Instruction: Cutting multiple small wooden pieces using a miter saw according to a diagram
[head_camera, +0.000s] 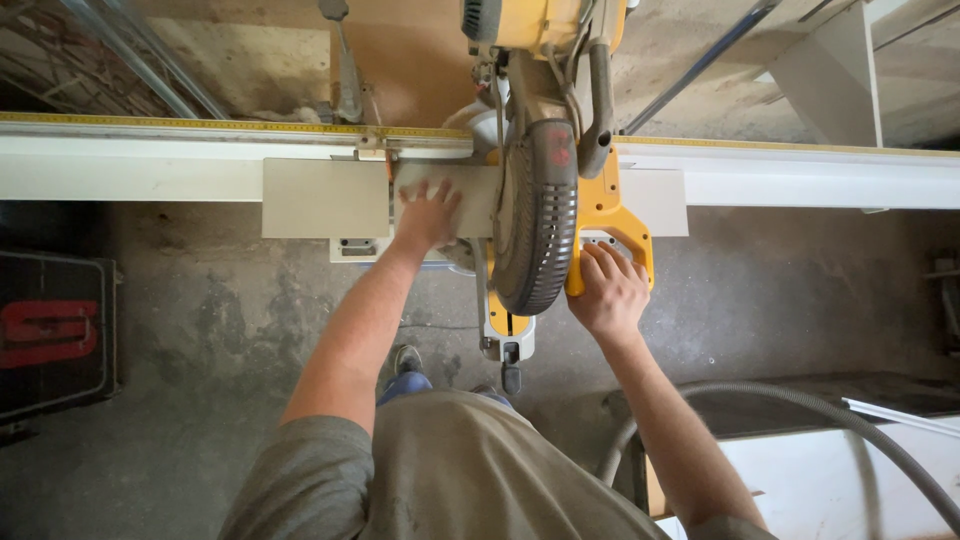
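A bare, stained concrete floor (200, 330) fills the workshop below one long white desk (120, 170) with a yellow measuring strip along its back edge. On it sits one yellow mitre saw (535, 215), its guard lowered. One grey flat board (330, 198) lies across the saw bed. The left hand (428, 215) presses flat on the board, fingers spread apart. The right hand (608, 292) is clamped around the saw's yellow handle (615, 225). One grey hose (800, 410) curves at lower right.
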